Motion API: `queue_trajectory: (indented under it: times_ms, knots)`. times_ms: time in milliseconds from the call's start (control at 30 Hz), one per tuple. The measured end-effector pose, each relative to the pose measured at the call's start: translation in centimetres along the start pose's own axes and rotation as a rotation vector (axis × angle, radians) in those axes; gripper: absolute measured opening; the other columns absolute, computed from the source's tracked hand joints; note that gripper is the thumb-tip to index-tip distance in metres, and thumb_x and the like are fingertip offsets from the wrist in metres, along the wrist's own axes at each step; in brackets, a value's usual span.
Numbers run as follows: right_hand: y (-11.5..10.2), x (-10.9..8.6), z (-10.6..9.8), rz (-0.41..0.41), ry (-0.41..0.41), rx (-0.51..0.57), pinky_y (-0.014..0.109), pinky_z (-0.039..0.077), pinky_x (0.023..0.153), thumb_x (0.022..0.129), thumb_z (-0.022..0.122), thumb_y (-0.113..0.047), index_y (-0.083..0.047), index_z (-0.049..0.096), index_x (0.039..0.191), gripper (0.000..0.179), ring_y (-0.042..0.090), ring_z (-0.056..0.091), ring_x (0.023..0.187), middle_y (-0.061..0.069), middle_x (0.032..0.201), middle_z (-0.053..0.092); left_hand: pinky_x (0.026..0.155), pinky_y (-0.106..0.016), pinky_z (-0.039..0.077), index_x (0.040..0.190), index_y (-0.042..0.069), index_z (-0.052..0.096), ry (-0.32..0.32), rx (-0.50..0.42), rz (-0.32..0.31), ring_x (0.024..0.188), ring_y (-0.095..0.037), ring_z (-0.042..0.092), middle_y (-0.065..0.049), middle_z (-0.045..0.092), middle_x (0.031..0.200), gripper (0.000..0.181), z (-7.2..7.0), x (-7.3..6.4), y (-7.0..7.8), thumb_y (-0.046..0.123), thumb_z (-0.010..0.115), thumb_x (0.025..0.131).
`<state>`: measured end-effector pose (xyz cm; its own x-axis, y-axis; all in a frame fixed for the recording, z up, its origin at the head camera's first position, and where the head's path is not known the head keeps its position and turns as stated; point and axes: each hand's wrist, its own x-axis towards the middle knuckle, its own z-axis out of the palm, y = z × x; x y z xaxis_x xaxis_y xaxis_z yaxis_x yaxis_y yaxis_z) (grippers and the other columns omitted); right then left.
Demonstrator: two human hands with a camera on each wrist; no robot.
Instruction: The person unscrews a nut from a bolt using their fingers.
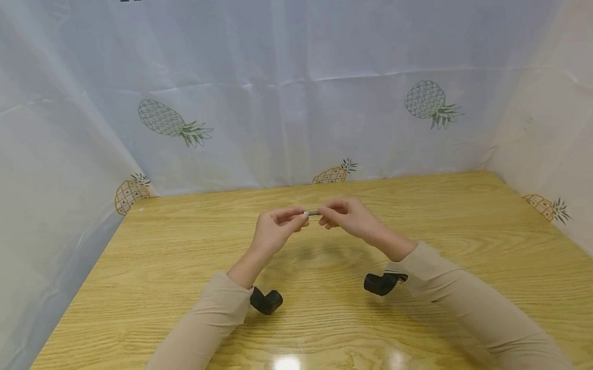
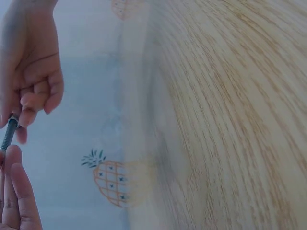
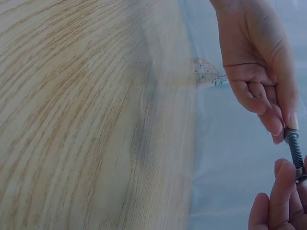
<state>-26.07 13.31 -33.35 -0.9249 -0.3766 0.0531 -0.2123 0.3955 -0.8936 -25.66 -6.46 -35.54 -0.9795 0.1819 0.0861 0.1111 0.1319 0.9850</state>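
Note:
Between both hands, a small metal bolt [image 1: 313, 213] is held roughly level above the table. My left hand [image 1: 275, 230] pinches its left end between thumb and fingers. The thumb and fingertips of my right hand [image 1: 354, 219] are at the other end. In the right wrist view, the threaded shank of the bolt [image 3: 296, 151] shows between a metal collar at the left hand's fingertips and a nut-like ring [image 3: 301, 174] at the right hand's. Fingers hide both ends. The left wrist view shows the bolt [image 2: 8, 134] at its left edge, the ring beside the right hand's fingers.
A wood-grain table [image 1: 312, 323] lies below the hands. White cloth printed with pineapples [image 1: 278, 120] hangs behind and along both sides. A black wrist mount [image 1: 267, 301] sticks out under the left cuff, another black mount [image 1: 381, 283] under the right.

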Motion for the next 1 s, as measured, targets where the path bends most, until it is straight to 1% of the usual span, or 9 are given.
queue_trajectory:
  times_ms: [167, 300, 400, 500, 567, 733, 900, 1000]
  knots:
    - [-0.13, -0.11, 0.09, -0.011, 0.034, -0.033, 0.049, 0.05, 0.094, 0.094, 0.057, -0.018, -0.002, 0.06, 0.119, 0.03, 0.035, 0.061, 0.104, 0.021, 0.113, 0.063, 0.086, -0.03, 0.057, 0.113, 0.002, 0.066, 0.004, -0.003, 0.005, 0.092, -0.017, 0.069, -0.014, 0.072, 0.1, 0.03, 0.05, -0.03, -0.07, 0.019, 0.064, 0.089]
    - [-0.17, -0.14, 0.14, -0.031, 0.067, -0.045, 0.041, 0.054, 0.09, 0.09, 0.062, -0.014, -0.001, 0.061, 0.117, 0.029, 0.029, 0.063, 0.102, 0.019, 0.115, 0.063, 0.087, -0.031, 0.056, 0.116, 0.001, 0.065, 0.003, 0.004, 0.008, 0.093, -0.018, 0.07, -0.014, 0.072, 0.1, 0.033, 0.0, -0.04, -0.08, 0.02, 0.064, 0.089]
    - [-0.12, -0.19, 0.11, -0.038, 0.083, -0.048, 0.035, 0.055, 0.087, 0.089, 0.063, -0.012, -0.001, 0.061, 0.116, 0.029, 0.028, 0.063, 0.103, 0.019, 0.116, 0.063, 0.088, -0.032, 0.056, 0.116, 0.002, 0.065, 0.005, 0.006, 0.006, 0.094, -0.019, 0.069, -0.014, 0.072, 0.101, 0.033, -0.06, -0.05, -0.11, 0.021, 0.064, 0.089]
    - [-0.05, -0.23, 0.09, -0.038, 0.092, -0.04, 0.035, 0.055, 0.087, 0.089, 0.064, -0.012, -0.002, 0.062, 0.116, 0.029, 0.029, 0.063, 0.103, 0.019, 0.116, 0.063, 0.088, -0.032, 0.056, 0.116, 0.002, 0.065, 0.006, 0.006, 0.008, 0.094, -0.019, 0.069, -0.014, 0.072, 0.101, 0.034, -0.11, -0.09, -0.1, 0.022, 0.064, 0.089]
    - [0.0, -0.19, 0.08, -0.037, 0.094, -0.037, 0.035, 0.055, 0.087, 0.088, 0.064, -0.011, -0.002, 0.062, 0.116, 0.029, 0.029, 0.063, 0.103, 0.019, 0.116, 0.063, 0.087, -0.032, 0.056, 0.115, 0.002, 0.066, 0.002, 0.009, 0.01, 0.092, -0.017, 0.069, -0.013, 0.073, 0.099, 0.032, -0.12, -0.07, -0.1, 0.021, 0.064, 0.089]
    - [0.12, -0.16, 0.04, -0.026, 0.074, -0.033, 0.035, 0.055, 0.089, 0.088, 0.064, -0.01, 0.0, 0.061, 0.116, 0.03, 0.03, 0.063, 0.105, 0.019, 0.116, 0.063, 0.085, -0.031, 0.057, 0.112, 0.002, 0.067, -0.014, 0.011, -0.011, 0.092, -0.016, 0.069, -0.013, 0.073, 0.099, 0.029, -0.07, -0.03, -0.08, 0.018, 0.064, 0.089]
    - [0.34, -0.16, -0.05, -0.024, 0.057, -0.038, 0.036, 0.055, 0.09, 0.088, 0.064, -0.01, 0.0, 0.061, 0.115, 0.029, 0.031, 0.062, 0.107, 0.02, 0.117, 0.062, 0.084, -0.031, 0.057, 0.115, -0.001, 0.065, -0.018, 0.0, -0.026, 0.092, -0.016, 0.07, -0.015, 0.072, 0.101, 0.03, -0.14, 0.03, -0.06, 0.015, 0.063, 0.089]
    - [0.58, -0.1, -0.16, -0.033, 0.054, -0.046, 0.036, 0.055, 0.09, 0.088, 0.064, -0.01, 0.0, 0.061, 0.115, 0.028, 0.031, 0.062, 0.107, 0.02, 0.116, 0.063, 0.084, -0.031, 0.057, 0.117, -0.003, 0.063, -0.031, 0.002, -0.024, 0.093, -0.016, 0.07, -0.016, 0.071, 0.102, 0.032, -0.23, -0.01, 0.0, 0.013, 0.062, 0.09]
